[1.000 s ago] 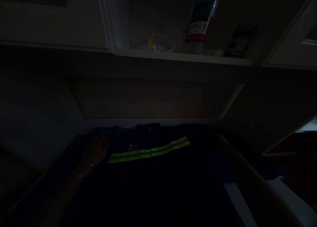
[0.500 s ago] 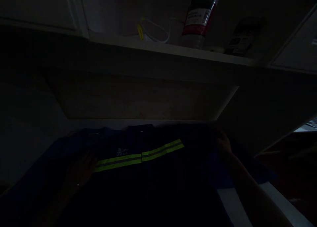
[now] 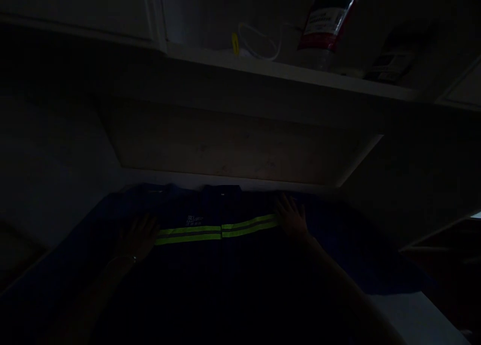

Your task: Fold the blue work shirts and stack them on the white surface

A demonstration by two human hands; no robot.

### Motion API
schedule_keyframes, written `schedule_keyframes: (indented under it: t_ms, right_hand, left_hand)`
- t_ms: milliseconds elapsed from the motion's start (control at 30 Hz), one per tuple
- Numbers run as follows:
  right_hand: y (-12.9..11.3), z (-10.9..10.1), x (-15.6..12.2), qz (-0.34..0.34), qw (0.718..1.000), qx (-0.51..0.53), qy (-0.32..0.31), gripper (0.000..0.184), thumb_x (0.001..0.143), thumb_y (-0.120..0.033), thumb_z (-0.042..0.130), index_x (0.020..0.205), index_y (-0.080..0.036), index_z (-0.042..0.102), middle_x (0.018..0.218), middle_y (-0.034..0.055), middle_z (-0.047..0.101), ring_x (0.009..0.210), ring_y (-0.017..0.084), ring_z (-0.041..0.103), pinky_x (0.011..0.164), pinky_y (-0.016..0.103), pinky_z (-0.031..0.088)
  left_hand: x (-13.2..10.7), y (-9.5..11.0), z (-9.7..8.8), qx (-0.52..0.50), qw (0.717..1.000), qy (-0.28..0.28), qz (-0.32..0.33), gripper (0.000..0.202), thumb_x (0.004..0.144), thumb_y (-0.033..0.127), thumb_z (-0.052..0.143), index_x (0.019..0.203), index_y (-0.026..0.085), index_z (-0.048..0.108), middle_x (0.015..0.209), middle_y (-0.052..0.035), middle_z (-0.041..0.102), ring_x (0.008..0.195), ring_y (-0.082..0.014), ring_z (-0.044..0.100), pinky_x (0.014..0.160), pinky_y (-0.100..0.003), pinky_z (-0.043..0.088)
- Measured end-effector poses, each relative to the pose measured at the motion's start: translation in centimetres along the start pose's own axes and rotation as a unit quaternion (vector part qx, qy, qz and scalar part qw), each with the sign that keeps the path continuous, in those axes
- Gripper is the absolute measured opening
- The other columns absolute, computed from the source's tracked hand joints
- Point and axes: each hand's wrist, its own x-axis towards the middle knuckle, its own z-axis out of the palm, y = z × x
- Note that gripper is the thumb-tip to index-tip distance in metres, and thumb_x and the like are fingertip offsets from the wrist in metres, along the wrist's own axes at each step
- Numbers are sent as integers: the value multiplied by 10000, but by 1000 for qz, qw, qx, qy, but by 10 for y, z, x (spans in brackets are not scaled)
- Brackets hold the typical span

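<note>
A dark blue work jacket (image 3: 240,265) lies spread out, collar toward the back, with a yellow-green reflective band (image 3: 191,235) across its chest and small white print on one side. My left hand (image 3: 140,237) rests on the jacket at the band's left end, fingers spread and flat. At the band's right end, my right hand (image 3: 292,217) lies on the cloth with its fingers apart. A thin bracelet shows on the left wrist. The scene is very dark, so the lower part of the jacket is hard to make out.
Above runs a shelf (image 3: 289,73) holding a red-and-white labelled tube (image 3: 323,26), a white cord (image 3: 268,56) with a yellow tag (image 3: 235,43), and a dark labelled container (image 3: 393,59). Behind the jacket is a back panel (image 3: 233,144). A white surface (image 3: 409,315) shows at lower right.
My right hand has moved left from the jacket's right shoulder onto the end of the band. The right sleeve lies flatter and further out. The view has shifted slightly left.
</note>
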Motion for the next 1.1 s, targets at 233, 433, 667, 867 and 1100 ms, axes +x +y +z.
schedule_keyframes:
  t_ms: [233, 433, 667, 867, 1100]
  right_hand:
    - [52, 49, -29, -50, 998, -30, -21, 485, 899, -255, 343, 1320, -321, 574, 1518, 27, 416, 1458, 277, 223, 1139, 573, 209]
    - [35, 22, -17, -39, 999, 20, -5, 467, 892, -240, 354, 1294, -206, 589, 1465, 90, 483, 1415, 301, 324, 1117, 539, 294]
    - [-21, -43, -114, -19, 990, 75, 119, 606, 968, -395, 296, 1545, -251, 180, 1557, 79, 336, 1430, 297, 294, 1142, 584, 250]
    - [-55, -28, -231, -109, 991, 65, 31, 527, 886, -376, 399, 1409, -407, 455, 1539, -16, 367, 1433, 343, 274, 1114, 664, 245]
    - [-51, -17, -250, -75, 988, 131, -24, 496, 921, -391, 356, 1392, -299, 483, 1483, 57, 460, 1359, 323, 411, 1069, 603, 352]
  left_hand:
    - [-5, -18, 7, 52, 998, -29, -1, 548, 898, 282, 334, 1434, 362, 415, 1622, -18, 211, 1466, -429, 130, 1117, -647, 152]
    - [-8, 0, -10, 54, 998, -8, -15, 540, 936, 281, 253, 1451, 257, 414, 1608, -75, 238, 1461, -402, 187, 1118, -675, 138]
    - [-134, 50, -53, -73, 993, -7, 88, 562, 960, 431, 261, 1504, 293, 278, 1612, -29, 167, 1490, -293, 139, 1170, -619, 178]
    - [-248, 61, -15, -117, 992, -23, 41, 561, 929, 488, 341, 1464, 320, 371, 1561, -27, 303, 1448, -303, 281, 1158, -651, 221]
    - [-274, 46, -18, -319, 946, 62, -21, 467, 931, 479, 367, 1271, 240, 581, 1421, -72, 547, 1324, -248, 487, 1149, -496, 366]
